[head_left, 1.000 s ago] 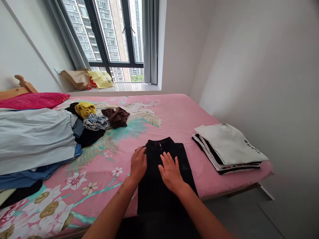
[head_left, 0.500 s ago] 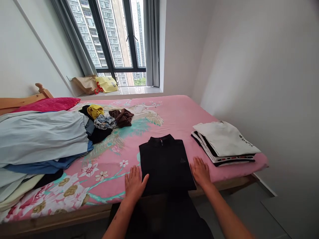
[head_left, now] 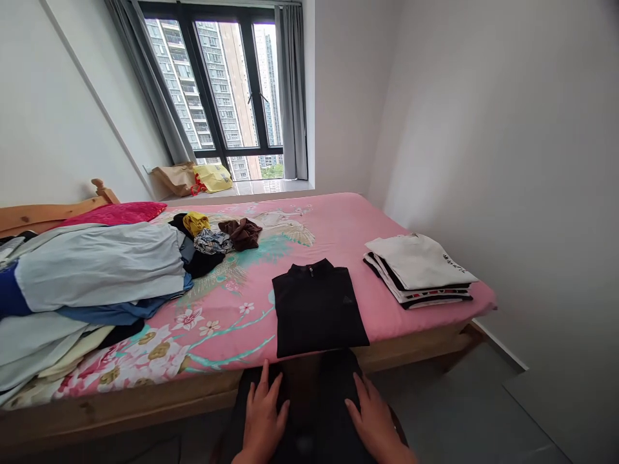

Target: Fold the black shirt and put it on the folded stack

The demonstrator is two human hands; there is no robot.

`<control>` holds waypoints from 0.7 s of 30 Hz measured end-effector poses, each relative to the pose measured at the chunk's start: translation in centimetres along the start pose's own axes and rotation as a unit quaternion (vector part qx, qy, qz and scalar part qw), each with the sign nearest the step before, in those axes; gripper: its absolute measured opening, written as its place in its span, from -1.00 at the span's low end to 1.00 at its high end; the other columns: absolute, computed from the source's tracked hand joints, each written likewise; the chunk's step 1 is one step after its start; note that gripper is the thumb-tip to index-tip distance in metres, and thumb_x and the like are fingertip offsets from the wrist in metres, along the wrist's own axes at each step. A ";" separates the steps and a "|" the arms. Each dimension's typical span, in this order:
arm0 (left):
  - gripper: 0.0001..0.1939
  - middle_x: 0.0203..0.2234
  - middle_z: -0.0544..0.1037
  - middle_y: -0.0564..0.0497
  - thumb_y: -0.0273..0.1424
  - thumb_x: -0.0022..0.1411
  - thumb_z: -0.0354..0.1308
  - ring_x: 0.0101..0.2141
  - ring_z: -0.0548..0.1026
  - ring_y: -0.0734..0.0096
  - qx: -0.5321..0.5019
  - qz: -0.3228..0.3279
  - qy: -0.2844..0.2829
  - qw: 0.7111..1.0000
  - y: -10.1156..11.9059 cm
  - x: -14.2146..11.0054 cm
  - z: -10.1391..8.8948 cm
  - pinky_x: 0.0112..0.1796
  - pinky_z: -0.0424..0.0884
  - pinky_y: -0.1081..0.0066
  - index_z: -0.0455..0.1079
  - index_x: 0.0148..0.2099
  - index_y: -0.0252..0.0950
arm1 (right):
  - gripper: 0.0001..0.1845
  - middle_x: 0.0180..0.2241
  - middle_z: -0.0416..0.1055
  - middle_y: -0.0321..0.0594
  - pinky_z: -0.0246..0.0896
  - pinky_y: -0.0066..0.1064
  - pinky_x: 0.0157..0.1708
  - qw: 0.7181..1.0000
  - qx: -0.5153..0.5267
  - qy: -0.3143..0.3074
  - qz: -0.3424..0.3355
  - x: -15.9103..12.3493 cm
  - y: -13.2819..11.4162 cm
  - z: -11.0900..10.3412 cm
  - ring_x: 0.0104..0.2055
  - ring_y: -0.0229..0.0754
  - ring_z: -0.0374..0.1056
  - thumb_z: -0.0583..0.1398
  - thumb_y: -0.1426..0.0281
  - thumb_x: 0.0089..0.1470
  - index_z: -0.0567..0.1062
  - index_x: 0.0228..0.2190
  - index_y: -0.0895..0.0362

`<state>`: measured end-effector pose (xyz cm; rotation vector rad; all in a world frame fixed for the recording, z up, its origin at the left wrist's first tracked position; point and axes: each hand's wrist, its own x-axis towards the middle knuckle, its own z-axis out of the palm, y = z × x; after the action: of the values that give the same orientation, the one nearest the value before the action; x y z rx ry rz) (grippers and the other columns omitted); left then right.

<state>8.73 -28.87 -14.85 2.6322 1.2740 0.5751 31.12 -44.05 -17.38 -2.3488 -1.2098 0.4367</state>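
Observation:
A black zip-neck shirt [head_left: 316, 312], folded into a flat rectangle with its collar toward the window, lies near the front edge of the bed. My left hand [head_left: 265, 412] rests on my dark-trousered left leg, fingers spread, holding nothing. On the right leg lies my right hand [head_left: 373, 415], also empty with its fingers apart. Both hands are below the shirt and apart from it. To the shirt's right stands a stack of folded clothes [head_left: 418, 267], a white shirt with dark lettering on top.
A heap of loose clothes [head_left: 101, 264] covers the bed's left side, with smaller crumpled garments [head_left: 213, 241] beside it. The bed [head_left: 333, 219] has a pink floral sheet and a wooden frame. Paper and yellow bags [head_left: 213, 178] sit on the windowsill; a wall stands at right.
Both hands have left the sides of the folded black shirt and come down onto my legs. The shirt stays on the bed; the view has tilted up and shifted slightly left.

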 end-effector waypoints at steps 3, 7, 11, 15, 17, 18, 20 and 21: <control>-0.60 0.08 0.38 -0.14 -0.34 0.18 -0.02 0.09 0.32 0.16 -0.090 -0.037 -0.011 0.995 0.6 -0.1 -0.1 0.15 0.01 -0.06 0.37 0.05 -0.24 | -0.44 0.16 0.18 0.03 0.07 -0.07 0.12 0.997 0.037 0.029 -0.061 -0.5 -0.8 -0.6 0.20 0.07 0.10 0.02 0.21 0.08 0.35 0.08 0.16; -0.56 -0.09 0.50 -0.15 -0.17 0.14 0.02 -0.09 0.46 0.16 -0.262 -0.151 0.024 0.953 1.0 0.4 -0.6 0.09 0.18 -0.01 0.35 0.01 -0.28 | -0.47 0.03 0.33 -0.01 0.12 -0.15 0.11 0.968 0.228 0.099 -0.033 0.2 0.3 -0.6 0.10 -0.03 0.24 0.03 0.16 0.07 0.35 0.01 0.17; -0.35 -0.26 0.51 -0.07 -0.02 0.07 0.06 -0.30 0.51 0.27 -0.408 -0.225 0.044 0.883 1.2 2.1 -1.8 -0.23 0.45 0.28 0.26 0.10 -0.34 | -0.42 -0.12 0.40 -0.02 0.26 -0.26 -0.01 0.909 0.380 0.167 0.053 2.4 1.4 -2.3 -0.05 -0.08 0.36 0.05 0.07 0.03 0.27 -0.02 0.20; -0.26 -0.35 0.48 -0.01 -0.01 0.02 0.10 -0.52 0.45 0.45 -0.455 -0.248 0.007 0.855 1.8 4.4 -2.5 -0.39 0.44 0.37 0.20 0.16 -0.37 | -0.36 -0.30 0.40 -0.14 0.36 -0.33 -0.35 0.892 0.417 0.153 0.087 5.1 0.5 -5.6 -0.26 -0.11 0.39 0.07 0.02 -0.02 0.23 -0.01 0.17; -0.26 -0.39 0.48 -0.01 -0.01 -0.02 0.13 -0.60 0.39 0.51 -0.486 -0.271 -0.007 0.831 2.2 5.4 -2.4 -0.50 0.39 0.41 0.24 0.10 -0.39 | -0.37 -0.38 0.38 -0.22 0.29 -0.40 -0.52 0.883 0.443 0.115 0.103 6.2 -0.3 -6.7 -0.39 -0.17 0.36 0.08 0.01 -0.05 0.25 -0.04 0.16; -0.27 -0.43 0.47 -0.01 0.00 -0.06 0.15 -0.63 0.37 0.53 -0.503 -0.282 -0.011 0.817 2.3 5.8 -2.4 -0.55 0.36 0.43 0.27 0.06 -0.40 | -0.39 -0.43 0.36 -0.27 0.25 -0.43 -0.57 0.878 0.456 0.094 0.110 6.6 -0.6 -7.0 -0.46 -0.21 0.33 0.09 0.02 -0.06 0.26 -0.06 0.16; -0.31 -0.53 0.44 0.05 0.00 -0.12 0.19 -0.69 0.31 0.57 -0.529 -0.297 -0.012 0.795 2.4 6.3 -2.2 -0.64 0.26 0.49 0.31 -0.04 -0.38 | -0.45 -0.52 0.30 -0.35 0.16 -0.46 -0.64 0.872 0.468 0.066 0.127 7.3 -0.8 -7.4 -0.59 -0.27 0.24 0.09 0.03 -0.07 0.31 -0.14 0.16; -0.33 -0.57 0.42 0.08 0.01 -0.13 0.21 -0.71 0.27 0.59 -0.538 -0.298 -0.015 0.789 2.3 6.5 -2.2 -0.67 0.20 0.52 0.31 -0.08 -0.37 | -0.47 -0.56 0.28 -0.37 0.13 -0.46 -0.66 0.873 0.464 0.067 0.133 7.6 -0.8 -7.6 -0.62 -0.28 0.21 0.09 0.03 -0.07 0.32 -0.17 0.16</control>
<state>13.09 -25.28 -10.40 1.2211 1.1447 0.7970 38.43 -39.35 -11.05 -1.6372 -0.4182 0.7313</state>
